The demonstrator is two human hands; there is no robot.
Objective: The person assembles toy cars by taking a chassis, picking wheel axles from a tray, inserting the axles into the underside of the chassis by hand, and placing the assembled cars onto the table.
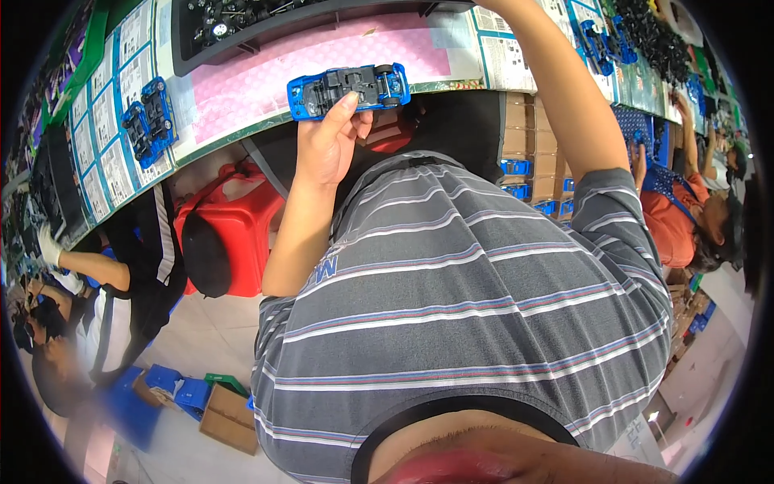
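Observation:
My left hand (329, 149) grips a blue toy car (343, 87) at the table's near edge. The car lies upside down, showing its black and grey underside, and wheels are visible at its right end. My thumb presses on the underside while the other fingers are mostly hidden beneath it. My right forearm (556, 73) stretches far forward past the upper edge, so the right hand is out of sight. Beyond the held car stands a long black tray (282, 39) with black parts and small wheels in it.
Pink bubble wrap (242, 101) covers part of the table. Blue toy cars (149, 121) sit on printed sheets at left, others (598, 44) at right. A red stool (242, 230) stands below left. A divided carton (520, 133) holds blue pieces. Co-workers sit on both sides.

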